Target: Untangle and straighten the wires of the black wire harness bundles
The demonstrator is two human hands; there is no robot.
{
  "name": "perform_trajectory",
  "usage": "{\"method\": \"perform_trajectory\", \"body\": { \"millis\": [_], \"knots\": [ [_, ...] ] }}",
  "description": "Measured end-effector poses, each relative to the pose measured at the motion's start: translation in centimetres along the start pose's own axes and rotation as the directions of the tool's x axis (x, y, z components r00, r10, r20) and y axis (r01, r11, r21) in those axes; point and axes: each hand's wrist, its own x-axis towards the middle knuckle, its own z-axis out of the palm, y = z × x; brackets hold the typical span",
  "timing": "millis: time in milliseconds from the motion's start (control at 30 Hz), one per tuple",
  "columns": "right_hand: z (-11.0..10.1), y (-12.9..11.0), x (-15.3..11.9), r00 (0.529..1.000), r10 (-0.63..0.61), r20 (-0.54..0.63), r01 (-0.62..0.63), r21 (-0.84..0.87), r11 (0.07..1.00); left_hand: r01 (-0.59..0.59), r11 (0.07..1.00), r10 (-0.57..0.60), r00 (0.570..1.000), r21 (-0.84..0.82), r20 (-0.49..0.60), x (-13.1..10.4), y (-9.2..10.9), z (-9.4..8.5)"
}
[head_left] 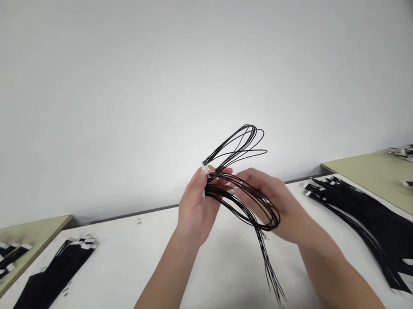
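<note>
A wire harness of thin black wires with a white connector is held up above the table. My left hand is closed on the connector end, thumb pressed against the white plastic. Some wires loop upward to the right, and others loop down in front of my right hand. That hand's fingers curl in behind the lower loops, closed around the wires close to my left fingertips; the wires partly hide them. Loose wire ends dangle below.
On the white table, a pile of black harnesses lies at the left and a larger pile at the right. Greenish side boards hold more connectors and wires. A pale wall rises behind.
</note>
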Motion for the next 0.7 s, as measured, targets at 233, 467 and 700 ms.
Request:
{"method": "perform_trajectory", "body": {
  "millis": [233,467,700],
  "knots": [
    [-3.5,-0.5,-0.3,0.995,-0.094,0.028,0.048,0.698,0.714,-0.019,0.993,0.021,1.000,0.113,-0.013,0.2,1.3,-0.5],
    [-0.9,0.9,1.1,0.826,-0.207,-0.525,0.448,0.387,0.806,0.138,0.975,-0.124,0.988,0.172,-0.093,0.3,1.1,-0.5],
    [-1.1,1.5,1.1,0.786,-0.290,-0.546,0.493,0.272,0.826,0.190,0.936,-0.188,0.981,0.297,-0.037,0.2,1.2,-0.4]
  ]
}}
